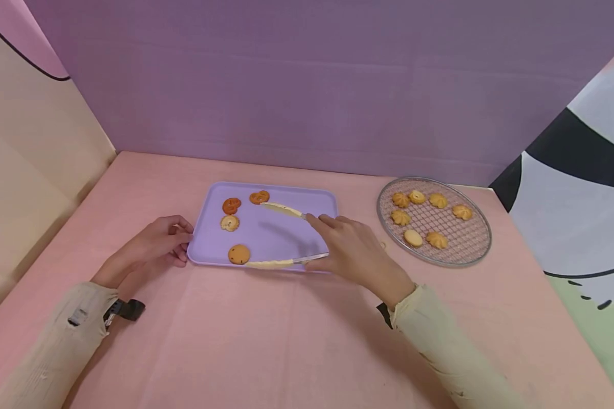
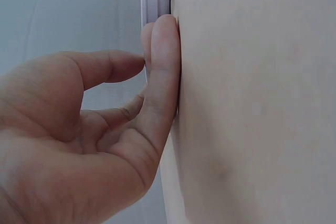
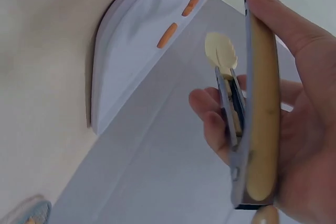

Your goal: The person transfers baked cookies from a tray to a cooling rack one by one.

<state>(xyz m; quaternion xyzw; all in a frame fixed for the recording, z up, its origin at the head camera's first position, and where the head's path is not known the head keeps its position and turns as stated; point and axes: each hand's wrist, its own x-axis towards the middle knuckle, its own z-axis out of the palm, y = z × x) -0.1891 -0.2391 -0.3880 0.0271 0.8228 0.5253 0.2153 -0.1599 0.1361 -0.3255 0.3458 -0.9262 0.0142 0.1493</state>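
Note:
My left hand (image 1: 161, 241) is at the left edge of a lilac tray (image 1: 286, 227), its thumb and fingers pinching the rim. Tongs with cream tips and yellow-faced metal arms (image 3: 262, 108) are in my right hand (image 1: 355, 250), with thumb and fingers on opposite arms. Those arms are spread wide over the tray. One tip ends close to a speckled round cookie (image 1: 239, 254), the other beside a pretzel-shaped cookie (image 1: 259, 197). A second pretzel-shaped cookie (image 1: 231, 205) and a pale ruffled cookie (image 1: 229, 223) lie at the tray's left.
To the right, a round wire rack (image 1: 471, 244) carries several golden cookies, among them a star-shaped one (image 1: 437, 240) and a pale oval one (image 1: 413, 238). A purple wall panel (image 1: 307, 85) rises behind the pink table (image 1: 225, 341).

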